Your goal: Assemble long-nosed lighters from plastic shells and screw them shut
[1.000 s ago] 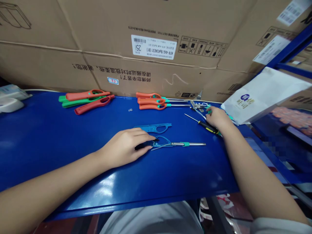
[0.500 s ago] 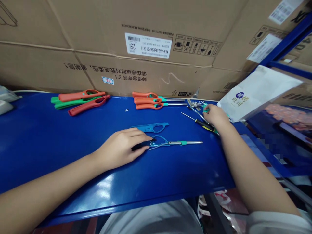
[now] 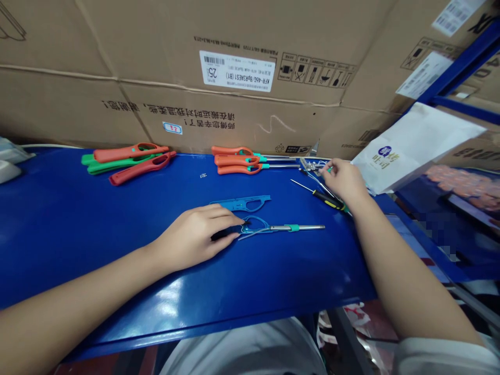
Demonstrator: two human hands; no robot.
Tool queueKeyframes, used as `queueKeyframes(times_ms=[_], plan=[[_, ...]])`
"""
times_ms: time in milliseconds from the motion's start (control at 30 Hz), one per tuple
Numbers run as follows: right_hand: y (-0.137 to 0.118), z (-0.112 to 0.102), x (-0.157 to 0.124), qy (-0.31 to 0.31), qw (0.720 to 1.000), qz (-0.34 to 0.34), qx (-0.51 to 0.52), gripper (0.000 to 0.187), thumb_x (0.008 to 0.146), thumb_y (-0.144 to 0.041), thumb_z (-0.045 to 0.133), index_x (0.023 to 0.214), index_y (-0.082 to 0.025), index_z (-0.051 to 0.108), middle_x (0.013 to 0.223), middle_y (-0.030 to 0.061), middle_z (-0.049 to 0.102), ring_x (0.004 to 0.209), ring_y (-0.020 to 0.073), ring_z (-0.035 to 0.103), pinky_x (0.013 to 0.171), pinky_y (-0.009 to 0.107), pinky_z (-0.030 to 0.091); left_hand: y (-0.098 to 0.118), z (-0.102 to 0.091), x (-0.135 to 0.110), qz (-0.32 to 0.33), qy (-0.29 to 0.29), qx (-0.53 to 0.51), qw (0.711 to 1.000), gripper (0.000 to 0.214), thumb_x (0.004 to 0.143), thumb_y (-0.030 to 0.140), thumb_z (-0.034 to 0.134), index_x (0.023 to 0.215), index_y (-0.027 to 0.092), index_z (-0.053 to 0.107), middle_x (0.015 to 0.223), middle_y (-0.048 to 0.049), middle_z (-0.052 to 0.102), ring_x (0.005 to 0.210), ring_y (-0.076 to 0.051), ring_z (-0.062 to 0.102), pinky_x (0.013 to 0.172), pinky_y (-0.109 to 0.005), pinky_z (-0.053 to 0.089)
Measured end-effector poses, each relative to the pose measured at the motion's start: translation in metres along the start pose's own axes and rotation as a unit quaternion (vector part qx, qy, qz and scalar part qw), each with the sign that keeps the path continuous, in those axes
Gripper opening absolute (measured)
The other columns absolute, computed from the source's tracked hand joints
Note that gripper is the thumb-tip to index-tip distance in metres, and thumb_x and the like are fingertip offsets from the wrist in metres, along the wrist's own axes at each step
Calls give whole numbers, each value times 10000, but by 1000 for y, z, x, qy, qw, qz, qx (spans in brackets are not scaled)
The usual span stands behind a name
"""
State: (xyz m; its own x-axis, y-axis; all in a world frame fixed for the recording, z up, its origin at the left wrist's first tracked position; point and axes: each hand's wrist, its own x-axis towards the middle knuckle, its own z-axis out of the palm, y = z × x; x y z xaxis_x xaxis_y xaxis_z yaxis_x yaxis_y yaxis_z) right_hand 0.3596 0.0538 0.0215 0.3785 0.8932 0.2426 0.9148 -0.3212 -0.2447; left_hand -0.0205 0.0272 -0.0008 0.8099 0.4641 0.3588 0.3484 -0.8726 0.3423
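Observation:
My left hand (image 3: 201, 233) has thumb and fingers closed around a blue gas lighter half-shell (image 3: 255, 225) lying on the table, hiding its rear. A metal lighter tube (image 3: 308, 227) with a teal collar extends from that shell to the right. Just behind lies a second blue half-shell (image 3: 250, 203). Over a heap of small lighter parts (image 3: 311, 165), wires and metal bits, my right hand (image 3: 344, 179) is pinched. A speck of teal shows at its fingertips, too small to name. Beneath its wrist lies a black and yellow screwdriver (image 3: 328, 199).
Orange lighters (image 3: 236, 161) with metal tubes are lined up at the back. Red shells (image 3: 142, 166) lie over green shells (image 3: 94, 164) at the back left. Tiny white pieces (image 3: 203, 176) sit nearby. A white paper bag (image 3: 410, 146) and a cardboard box (image 3: 156, 62) border the table (image 3: 97, 234).
My right hand has shifted slightly left and up over the heap of small parts. The left hand and blue shell hold still.

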Motion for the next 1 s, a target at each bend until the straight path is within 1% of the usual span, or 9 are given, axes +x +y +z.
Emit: queueKeyframes(times_ms=[100,267,367,467,567,667,800,900,1000], plan=[[-19,-10,-12,-4,996,-65,62,112,901,-262,561,898,-175,631,997,119,688,850,221,623,754,318,439,0,1,0,3,1,0,1000,243,988,244,579,1194,211,704,1140,-53,749,1030,-206,705,898,-335,567],[-52,-5,-45,-148,959,-182,159,235,907,-426,625,866,-195,627,750,10,658,659,150,591,615,251,431,0,3,0,7,4,-1,1000,265,982,240,587,1222,207,695,1143,-60,747,1030,-212,702,896,-344,568],[-63,7,-59,-193,940,-224,170,181,905,-360,639,822,-199,640,728,4,661,653,144,578,610,253,397,0,4,0,4,3,-2,1000,270,981,248,592,1228,203,693,1134,-63,747,1022,-212,702,897,-347,567],[-65,12,-61,-191,937,-237,174,190,955,-345,569,877,-197,658,783,25,681,679,153,576,643,272,393,1,3,1,2,0,-9,1000,260,987,252,586,1216,199,697,1140,-64,746,1033,-210,698,905,-346,563],[-60,5,-56,-164,943,-228,178,242,1003,-340,471,965,-192,658,810,37,678,693,164,577,665,288,399,1,2,2,-2,-3,-17,1000,255,991,252,582,1215,201,693,1150,-61,744,1042,-207,693,908,-342,559],[-55,-4,-54,-143,943,-250,169,185,964,-336,546,940,-193,661,832,34,658,728,169,576,687,291,404,2,2,2,-3,-4,-23,1000,248,991,248,582,1209,203,691,1156,-60,741,1040,-205,689,908,-338,553],[-58,-6,-63,-170,927,-317,110,200,899,-373,668,1012,-207,660,1021,54,615,793,171,565,708,295,414,1,3,3,-3,-3,-35,999,244,989,243,593,1208,201,693,1143,-56,737,1037,-195,682,916,-331,542],[-64,-1,-70,-184,926,-319,85,42,920,-239,625,926,-198,633,1010,55,591,800,169,558,722,303,413,0,5,3,0,-3,-45,999,248,991,239,597,1218,205,690,1142,-51,732,1040,-184,676,928,-324,532],[-68,2,-72,-181,924,-319,105,93,927,-131,577,856,-189,593,913,40,606,846,177,577,760,300,429,-1,5,2,-2,-6,-51,999,254,991,243,600,1226,206,688,1147,-54,729,1045,-186,673,938,-329,527]])
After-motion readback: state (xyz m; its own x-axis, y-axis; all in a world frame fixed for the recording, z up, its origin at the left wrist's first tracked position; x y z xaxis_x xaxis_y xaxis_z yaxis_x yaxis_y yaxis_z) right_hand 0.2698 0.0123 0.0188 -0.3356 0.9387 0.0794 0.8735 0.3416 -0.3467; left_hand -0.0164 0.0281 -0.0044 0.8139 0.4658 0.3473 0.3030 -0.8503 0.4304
